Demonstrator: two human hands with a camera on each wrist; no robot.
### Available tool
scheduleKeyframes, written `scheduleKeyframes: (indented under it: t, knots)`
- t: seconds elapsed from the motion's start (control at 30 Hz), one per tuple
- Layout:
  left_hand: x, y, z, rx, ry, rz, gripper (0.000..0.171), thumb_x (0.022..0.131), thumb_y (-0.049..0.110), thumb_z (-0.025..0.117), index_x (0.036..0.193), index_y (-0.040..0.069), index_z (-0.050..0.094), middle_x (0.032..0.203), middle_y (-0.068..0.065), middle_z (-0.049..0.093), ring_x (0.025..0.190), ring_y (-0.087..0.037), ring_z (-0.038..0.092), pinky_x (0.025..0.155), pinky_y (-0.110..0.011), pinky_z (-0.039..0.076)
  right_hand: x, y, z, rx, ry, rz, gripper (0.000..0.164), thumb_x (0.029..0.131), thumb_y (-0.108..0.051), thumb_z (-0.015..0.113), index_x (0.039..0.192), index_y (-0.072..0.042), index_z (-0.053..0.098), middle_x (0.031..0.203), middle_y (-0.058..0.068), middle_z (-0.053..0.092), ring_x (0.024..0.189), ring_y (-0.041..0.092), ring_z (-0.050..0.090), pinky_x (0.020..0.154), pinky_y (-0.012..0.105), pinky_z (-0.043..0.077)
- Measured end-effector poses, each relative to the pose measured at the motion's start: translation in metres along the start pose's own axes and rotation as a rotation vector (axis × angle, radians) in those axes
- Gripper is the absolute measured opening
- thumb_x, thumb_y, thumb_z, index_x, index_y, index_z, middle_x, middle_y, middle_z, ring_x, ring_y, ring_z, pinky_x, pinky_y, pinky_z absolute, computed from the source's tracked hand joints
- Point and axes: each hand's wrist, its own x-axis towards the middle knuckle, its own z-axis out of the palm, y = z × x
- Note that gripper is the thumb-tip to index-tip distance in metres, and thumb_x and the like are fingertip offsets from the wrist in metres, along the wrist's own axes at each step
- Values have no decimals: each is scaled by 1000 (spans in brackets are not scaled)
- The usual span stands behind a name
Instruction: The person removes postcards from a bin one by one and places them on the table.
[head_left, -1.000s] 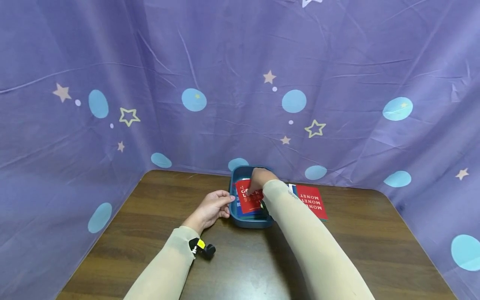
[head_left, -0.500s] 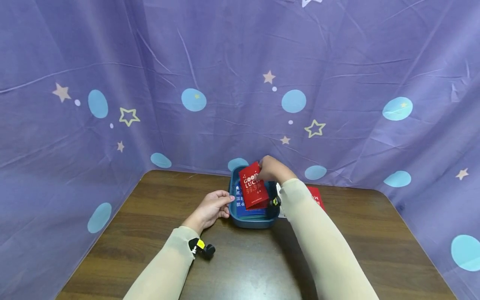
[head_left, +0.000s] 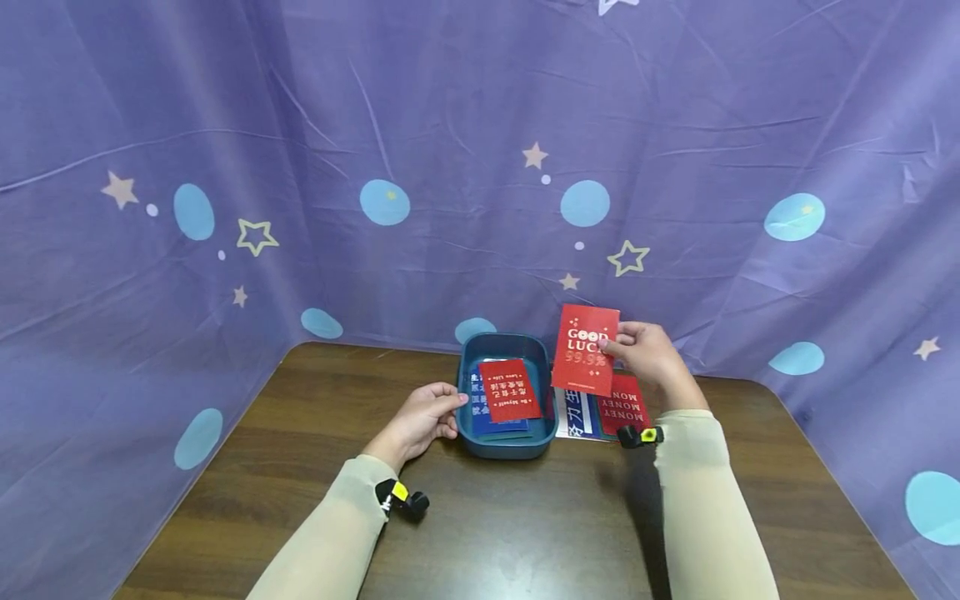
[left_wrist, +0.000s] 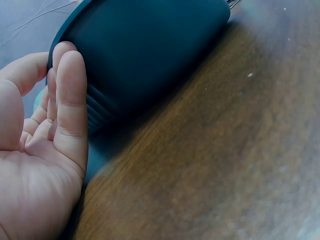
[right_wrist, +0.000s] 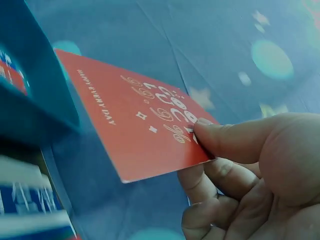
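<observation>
Red GOOD LUCK card [head_left: 579, 373] prob. light, stiffish, easily creased; best held by edge. R hand [head_left: 651, 354] pinches its right side; L hand [head_left: 422, 417] pinches left rim of tub [head_left: 506, 451].

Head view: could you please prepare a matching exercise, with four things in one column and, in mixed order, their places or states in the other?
Things:
1. GOOD LUCK card
2. Be Myself card
3. MONEY card
4. left hand

Places or states:
A. inside the container
B. holding the container's left side
C. pinched by the right hand
D. lying right of the container

Pairs: 1-C, 2-A, 3-D, 4-B
</observation>
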Motion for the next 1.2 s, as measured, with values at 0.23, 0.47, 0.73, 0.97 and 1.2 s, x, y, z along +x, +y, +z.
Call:
scheduleKeyframes:
  t: [0.23,0.47,0.73,0.97,1.2]
  knots:
    - [0,-2,-1,10,-4,3,11,110,11,70,102,12,64,72,4,65,56,-7,62,53,-19,59,-15,31,-26,-17,84,14,47,110,-23,76,141,10,65,108,3,87,82,-2,70,73,21,62]
    - [0,-2,-1,13,-1,12,10,111,11,69,103,12,63,72,4,65,56,-7,62,53,-19,59,-16,53,-37,12,91,68,50,108,-18,76,145,13,61,108,10,86,81,3,72,71,25,65]
    - [-1,1,-2,16,2,8,10,111,12,70,104,12,64,72,3,66,56,-7,62,53,-20,60,-17,75,-45,15,127,162,51,108,-18,75,148,11,61,96,3,81,80,8,72,70,26,64]
    - [0,1,-1,6,23,6,11,110,10,71,101,11,64,70,4,61,56,-7,62,53,-20,59,-14,101,-52,-96,129,205,52,109,-21,73,149,12,62,107,16,80,82,11,70,71,25,60]
    - [3,-1,0,13,19,11,11,110,11,71,101,11,64,69,5,59,56,-7,63,53,-20,59,-7,116,-47,-133,80,234,53,111,-20,70,152,12,60,105,13,76,83,12,67,70,26,59]
